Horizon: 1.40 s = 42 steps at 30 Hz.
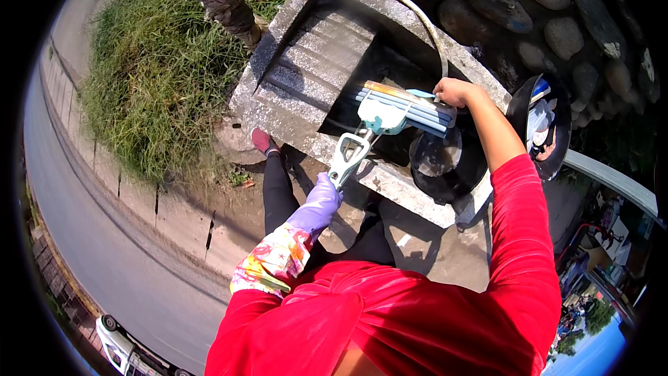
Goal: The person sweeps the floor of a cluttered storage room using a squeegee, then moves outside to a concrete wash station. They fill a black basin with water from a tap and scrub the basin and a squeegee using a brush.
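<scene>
My left hand (317,203), in a purple rubber glove with a flowered cuff, grips the pale lever handle (348,159) of a sponge mop. The mop's head (383,115) carries ridged blue sponge (412,109) with a yellowish strip, and hangs over the dark well of a concrete wash basin (396,180). Bare, my right hand (453,92) is closed at the lower end of a pale hose (425,18) looping over the far rim. A light blue piece (419,93) shows by its fingertips. Below the mop head sits a black bucket (467,167), partly hidden.
A ridged washboard slab (318,57) fills the basin's left side. At the right stands a black tub (561,136) holding mixed items. Stones (496,2) lie behind; a tree trunk (222,2) and grass (151,78) are left. A white vehicle (117,347) is on the road.
</scene>
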Each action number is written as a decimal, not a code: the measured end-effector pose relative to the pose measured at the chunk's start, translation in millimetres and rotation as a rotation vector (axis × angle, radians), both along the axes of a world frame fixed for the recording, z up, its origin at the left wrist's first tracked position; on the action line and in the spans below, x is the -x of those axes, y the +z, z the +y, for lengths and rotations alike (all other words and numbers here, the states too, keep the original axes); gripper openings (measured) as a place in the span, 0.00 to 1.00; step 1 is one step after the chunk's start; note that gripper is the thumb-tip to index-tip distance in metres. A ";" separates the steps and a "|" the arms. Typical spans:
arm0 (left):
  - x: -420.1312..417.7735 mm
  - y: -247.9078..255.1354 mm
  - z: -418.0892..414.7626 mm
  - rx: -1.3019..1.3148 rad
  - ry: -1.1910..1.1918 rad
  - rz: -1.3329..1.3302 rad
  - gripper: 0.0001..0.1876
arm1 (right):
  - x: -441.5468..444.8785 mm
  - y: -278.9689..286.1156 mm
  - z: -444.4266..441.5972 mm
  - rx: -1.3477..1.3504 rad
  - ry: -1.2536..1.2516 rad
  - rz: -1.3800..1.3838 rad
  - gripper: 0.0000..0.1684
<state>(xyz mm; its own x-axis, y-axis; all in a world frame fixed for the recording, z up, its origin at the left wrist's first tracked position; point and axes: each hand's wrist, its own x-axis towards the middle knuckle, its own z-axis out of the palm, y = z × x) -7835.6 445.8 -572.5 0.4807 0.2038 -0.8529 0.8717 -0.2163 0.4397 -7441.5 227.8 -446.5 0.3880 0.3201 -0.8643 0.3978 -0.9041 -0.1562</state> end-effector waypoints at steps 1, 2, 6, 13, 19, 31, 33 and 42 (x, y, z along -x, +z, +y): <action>-9.2 18.4 -0.1 -0.021 -0.045 0.024 0.24 | 1.3 -6.6 -1.1 -0.024 0.007 -0.024 0.19; -19.3 35.5 -1.8 -0.036 -0.097 0.046 0.24 | 3.1 -21.2 -7.7 -0.043 0.008 -0.051 0.19; 15.8 -19.9 -4.8 0.001 0.137 -0.085 0.17 | 12.4 -34.4 39.0 -0.056 -0.032 -0.079 0.18; 14.0 -33.7 -6.3 0.027 0.006 -0.034 0.22 | 30.2 -97.8 95.4 -0.137 -0.112 -0.133 0.19; -16.8 31.4 5.2 -0.039 -0.161 0.037 0.25 | 41.0 -120.9 102.1 -0.225 -0.280 -0.233 0.19; -0.8 6.1 -2.3 -0.086 -0.082 -0.064 0.13 | 5.3 20.1 -17.8 -0.034 -0.283 0.084 0.19; -5.3 11.1 -2.7 -0.071 -0.079 -0.053 0.10 | 3.5 -9.4 -4.7 -0.100 -0.276 0.087 0.18; -17.7 48.7 4.6 -0.185 -0.305 -0.029 0.25 | 45.1 -135.0 120.0 -0.248 -0.401 -0.018 0.21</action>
